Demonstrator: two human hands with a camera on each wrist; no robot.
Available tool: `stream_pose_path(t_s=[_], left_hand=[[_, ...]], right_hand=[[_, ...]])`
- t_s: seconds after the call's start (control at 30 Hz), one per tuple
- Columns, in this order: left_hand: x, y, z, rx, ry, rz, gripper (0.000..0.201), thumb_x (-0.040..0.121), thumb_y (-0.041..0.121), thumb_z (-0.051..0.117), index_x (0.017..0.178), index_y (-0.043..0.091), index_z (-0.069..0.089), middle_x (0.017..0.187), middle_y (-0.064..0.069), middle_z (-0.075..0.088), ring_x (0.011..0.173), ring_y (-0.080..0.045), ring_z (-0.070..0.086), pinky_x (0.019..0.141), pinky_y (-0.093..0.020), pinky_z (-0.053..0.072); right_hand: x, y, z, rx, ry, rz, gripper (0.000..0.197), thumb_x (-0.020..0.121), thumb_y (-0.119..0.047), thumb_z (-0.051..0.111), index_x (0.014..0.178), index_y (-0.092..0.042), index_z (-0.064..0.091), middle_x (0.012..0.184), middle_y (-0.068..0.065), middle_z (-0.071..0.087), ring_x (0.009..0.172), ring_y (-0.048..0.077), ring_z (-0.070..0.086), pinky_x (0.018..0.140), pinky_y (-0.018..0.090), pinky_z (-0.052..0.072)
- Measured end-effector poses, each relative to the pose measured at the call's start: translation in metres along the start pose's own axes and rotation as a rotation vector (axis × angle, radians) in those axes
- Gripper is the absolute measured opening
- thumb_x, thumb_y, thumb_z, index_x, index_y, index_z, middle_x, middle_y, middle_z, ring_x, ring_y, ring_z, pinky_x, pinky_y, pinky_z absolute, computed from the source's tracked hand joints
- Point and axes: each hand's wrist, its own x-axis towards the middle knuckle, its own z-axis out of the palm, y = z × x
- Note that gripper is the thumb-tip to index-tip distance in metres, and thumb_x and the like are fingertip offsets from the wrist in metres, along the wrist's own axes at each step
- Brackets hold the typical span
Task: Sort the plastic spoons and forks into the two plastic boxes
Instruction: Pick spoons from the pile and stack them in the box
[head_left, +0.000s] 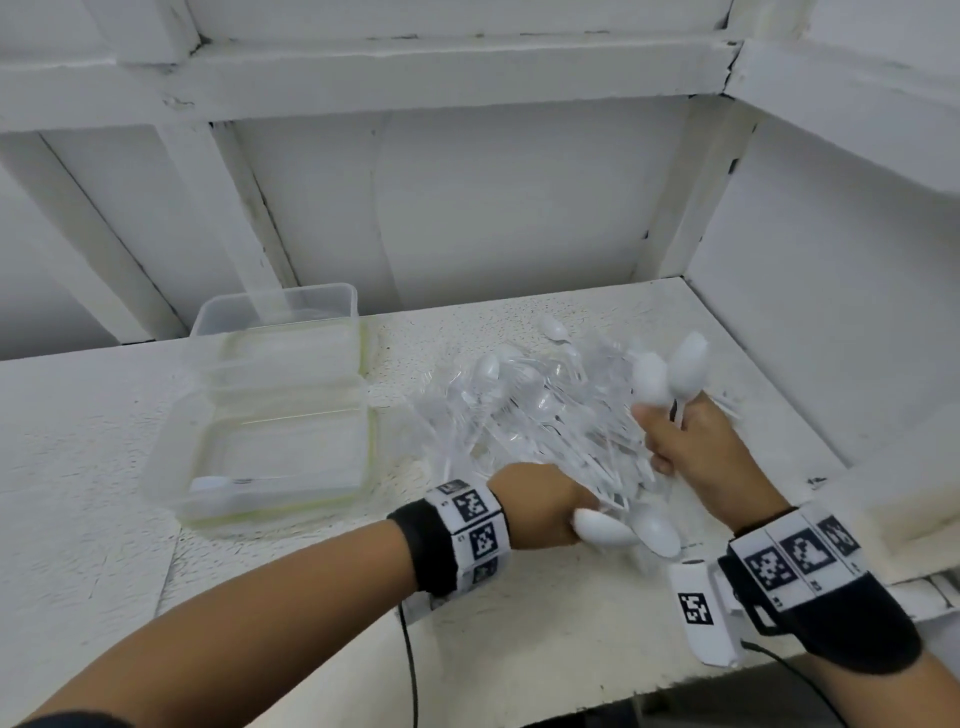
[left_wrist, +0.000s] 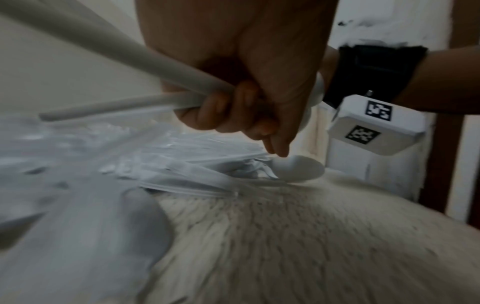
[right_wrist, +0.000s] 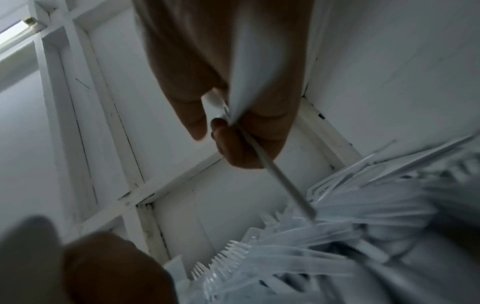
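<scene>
Bare storage or utility nook: rough white-painted shelf (head_left: 545, 639) beneath a white-painted timber-framed wall (head_left: 467, 208).

Each bare forearm wears a black wristband (head_left: 428, 551) topped by a white strip of square black-and-white markers (head_left: 480, 525), a white marker-tagged camera box (head_left: 698, 613) hangs under the right wrist, and thin black cables (head_left: 410, 670) trail off both
</scene>
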Motion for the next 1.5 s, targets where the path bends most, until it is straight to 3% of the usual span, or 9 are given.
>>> stream_pose_path(t_s=[0.2,0.3,0.37,0.63,0.87,1.03,1.17,1.3,1.5], left_hand=[[0.019,0.028,0.015,0.272,-0.031,0.167,0.047,0.096,0.024,0.044,0.142,0.027,0.036,0.113,-0.014,0.061,0.100,-0.033,0.059,0.074,-0.036,0.045],[0.027,0.032,0.021,0.318,-0.025,0.167,0.042,0.095,0.020,0.045,0.137,0.019,0.039,0.105,-0.014,0.061,0.090,-0.033,0.061,0.057,-0.032,0.037],[0.029,0.034,0.021,0.333,-0.044,0.163,0.039,0.094,0.019,0.047,0.133,0.015,0.043,0.110,-0.014,0.056,0.089,-0.035,0.060,0.051,-0.032,0.031],[0.026,0.041,0.015,0.355,-0.071,0.163,0.039,0.094,0.023,0.051,0.129,0.010,0.046,0.118,-0.016,0.045,0.077,-0.034,0.056,0.047,-0.032,0.029],[0.001,0.032,-0.025,-0.431,0.277,0.089,0.046,0.076,0.034,0.075,0.117,0.022,0.055,0.105,0.006,0.051,0.094,-0.011,0.052,0.075,-0.023,0.042],[-0.015,0.012,-0.050,-1.059,0.433,-0.137,0.037,0.075,0.023,0.077,0.105,0.020,0.056,0.083,0.012,0.057,0.070,0.005,0.058,0.064,-0.011,0.046],[-0.021,-0.011,-0.055,-1.232,0.573,-0.271,0.028,0.077,0.021,0.073,0.096,0.009,0.058,0.059,0.010,0.045,0.038,0.002,0.039,0.040,-0.011,0.032],[-0.027,-0.028,-0.051,-1.317,0.621,-0.366,0.023,0.078,0.024,0.072,0.085,0.011,0.056,0.043,0.013,0.035,0.037,-0.002,0.027,0.036,-0.015,0.026],[-0.038,-0.042,-0.052,-1.392,0.663,-0.409,0.020,0.081,0.025,0.069,0.080,0.012,0.053,0.044,0.012,0.029,0.037,-0.004,0.023,0.036,-0.016,0.022]], right_hand=[[-0.008,0.022,-0.012,-0.155,-0.029,0.063,0.021,0.093,-0.028,0.050,0.073,-0.026,0.045,0.044,-0.013,0.043,0.038,0.000,0.040,0.038,0.010,0.029],[-0.012,0.026,-0.019,-0.268,-0.039,0.046,0.007,0.093,-0.024,0.052,0.096,-0.029,0.055,0.078,-0.019,0.061,0.071,-0.010,0.056,0.062,0.006,0.039],[-0.013,0.032,-0.023,-0.358,-0.048,0.053,0.018,0.093,-0.021,0.054,0.110,-0.024,0.057,0.095,-0.012,0.064,0.092,0.001,0.058,0.075,0.012,0.040],[-0.015,0.044,-0.026,-0.506,-0.022,0.134,0.025,0.093,-0.016,0.053,0.117,-0.013,0.059,0.096,-0.005,0.060,0.098,0.014,0.055,0.083,0.024,0.037],[-0.019,0.044,-0.033,-0.651,-0.030,0.153,0.025,0.087,-0.028,0.061,0.107,-0.012,0.063,0.092,-0.003,0.060,0.089,0.014,0.055,0.071,0.024,0.037],[-0.028,0.059,-0.032,-0.761,-0.117,0.246,0.025,0.081,-0.031,0.069,0.102,-0.022,0.059,0.084,-0.016,0.059,0.081,0.007,0.056,0.064,0.018,0.039],[-0.029,0.068,-0.029,-0.812,-0.154,0.308,0.045,0.078,-0.022,0.072,0.118,-0.017,0.052,0.100,-0.005,0.064,0.087,0.011,0.060,0.072,0.023,0.043],[-0.025,0.071,-0.028,-0.939,-0.171,0.342,0.037,0.083,-0.016,0.064,0.117,-0.008,0.052,0.105,0.008,0.066,0.096,0.023,0.063,0.081,0.031,0.048],[-0.038,0.034,-0.030,-0.981,-0.034,0.243,0.023,0.094,-0.020,0.048,0.114,-0.012,0.055,0.093,0.013,0.066,0.081,0.028,0.061,0.070,0.032,0.048]])
